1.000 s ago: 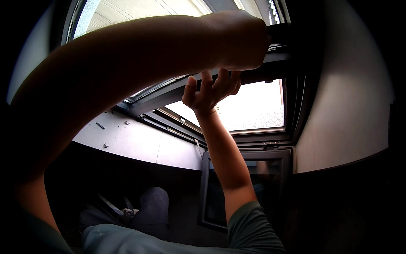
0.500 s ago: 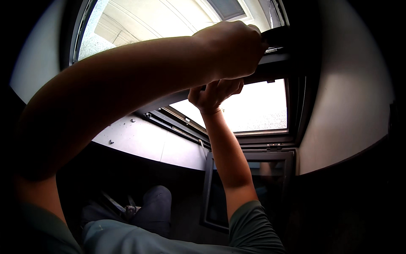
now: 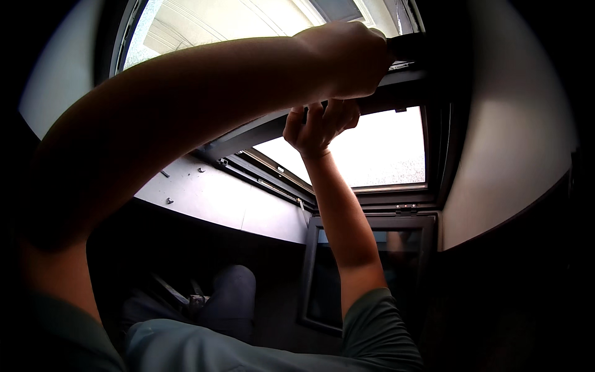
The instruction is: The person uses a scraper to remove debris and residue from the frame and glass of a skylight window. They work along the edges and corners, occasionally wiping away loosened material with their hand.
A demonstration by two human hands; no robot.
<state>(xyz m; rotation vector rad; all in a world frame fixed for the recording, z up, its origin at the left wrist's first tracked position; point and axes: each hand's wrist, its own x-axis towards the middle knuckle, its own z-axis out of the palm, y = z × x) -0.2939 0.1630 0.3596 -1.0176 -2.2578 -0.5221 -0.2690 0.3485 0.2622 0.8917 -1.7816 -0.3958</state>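
Observation:
My left hand is raised across the upper middle of the view, closed in a fist with its back toward me. A dark, bar-like thing sticks out at the fist's right side; what it is cannot be made out in the shadow. Just below, my right hand reaches up with bent fingers against the underside of the dark window frame. Its fingertips are partly hidden behind the left hand and forearm. Bright glare fills the lower window opening behind my right wrist.
A dark-framed glazed sash hangs swung inward beside my right arm. On the white sill lie several small dark pieces, one of them a screw-like bit. Pale walls flank the window. A metallic item shows by my leg.
Both hands sit slightly higher in view, and the left forearm has risen. The right hand remains beneath the left at the frame. The whole scene has shifted a little.

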